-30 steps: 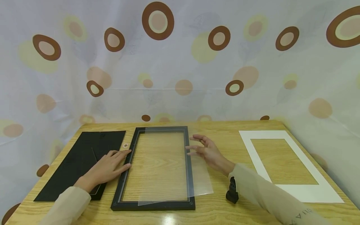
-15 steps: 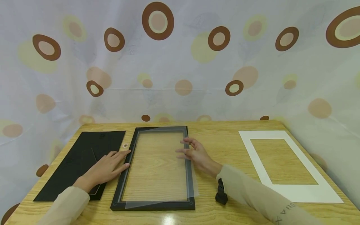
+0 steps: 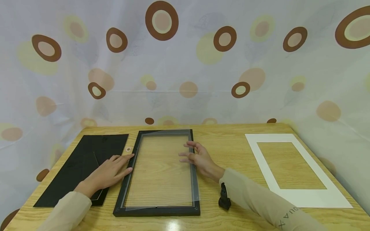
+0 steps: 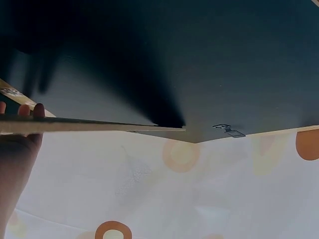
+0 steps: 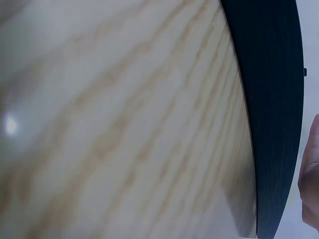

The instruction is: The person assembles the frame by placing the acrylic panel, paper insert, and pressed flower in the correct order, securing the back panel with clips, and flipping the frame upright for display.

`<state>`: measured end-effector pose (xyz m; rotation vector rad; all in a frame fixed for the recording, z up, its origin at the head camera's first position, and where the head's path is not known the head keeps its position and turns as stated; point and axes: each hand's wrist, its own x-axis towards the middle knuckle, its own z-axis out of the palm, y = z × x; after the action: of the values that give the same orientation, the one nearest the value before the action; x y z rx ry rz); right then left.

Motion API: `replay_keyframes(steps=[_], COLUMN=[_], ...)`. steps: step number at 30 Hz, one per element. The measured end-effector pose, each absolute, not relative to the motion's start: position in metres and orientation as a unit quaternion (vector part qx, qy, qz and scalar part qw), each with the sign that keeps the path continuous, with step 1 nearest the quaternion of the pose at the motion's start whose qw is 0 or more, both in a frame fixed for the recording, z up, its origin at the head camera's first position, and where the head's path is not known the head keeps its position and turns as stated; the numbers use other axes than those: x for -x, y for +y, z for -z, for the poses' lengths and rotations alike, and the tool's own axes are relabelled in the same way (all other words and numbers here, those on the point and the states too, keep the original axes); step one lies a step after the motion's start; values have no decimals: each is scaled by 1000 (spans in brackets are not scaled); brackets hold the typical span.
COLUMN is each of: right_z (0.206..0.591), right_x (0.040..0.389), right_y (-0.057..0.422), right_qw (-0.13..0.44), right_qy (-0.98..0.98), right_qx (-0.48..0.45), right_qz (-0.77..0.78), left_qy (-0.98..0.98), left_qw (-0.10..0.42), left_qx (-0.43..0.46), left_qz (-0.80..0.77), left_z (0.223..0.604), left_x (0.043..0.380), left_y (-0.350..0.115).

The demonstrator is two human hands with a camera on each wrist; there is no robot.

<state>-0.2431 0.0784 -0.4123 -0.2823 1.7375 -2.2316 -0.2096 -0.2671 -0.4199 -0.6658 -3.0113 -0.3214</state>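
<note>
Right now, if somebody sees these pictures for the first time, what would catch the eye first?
Probably the backdrop with its brown rings, filling the upper part of the head view. Next may come the black frame near the middle of the table, a clear sheet over it, with the left hand and right hand at its sides. The white mat at the table's right also stands out.

- Black board (image 3: 75,160): near right part hidden behind left hand (image 3: 107,173) and left sleeve (image 3: 69,208).
- Right hand (image 3: 203,162): fingertips veiled by clear sheet (image 3: 162,175); cut off by right edge, right wrist view.
- Clear sheet: outline faint over black frame (image 3: 173,211).
- Right sleeve (image 3: 257,195): cut off at near edge; lettering (image 3: 289,215) only partly legible.
- Round item (image 3: 128,149) between board and frame: too small to identify.
- Tabletop (image 5: 124,119): grain blurred in right wrist view.
</note>
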Motion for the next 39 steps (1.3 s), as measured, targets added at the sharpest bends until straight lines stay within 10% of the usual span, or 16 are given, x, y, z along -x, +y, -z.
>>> replay_keyframes(steps=[39], right_z=[413], right_x=[239], right_y=[77], right_qw=[134], right_qy=[737], right_qx=[169], right_qz=[641], left_qy=[-972], left_qw=[11], left_qx=[211], left_qz=[105], left_z=[417], left_x=[209], left_y=[-265])
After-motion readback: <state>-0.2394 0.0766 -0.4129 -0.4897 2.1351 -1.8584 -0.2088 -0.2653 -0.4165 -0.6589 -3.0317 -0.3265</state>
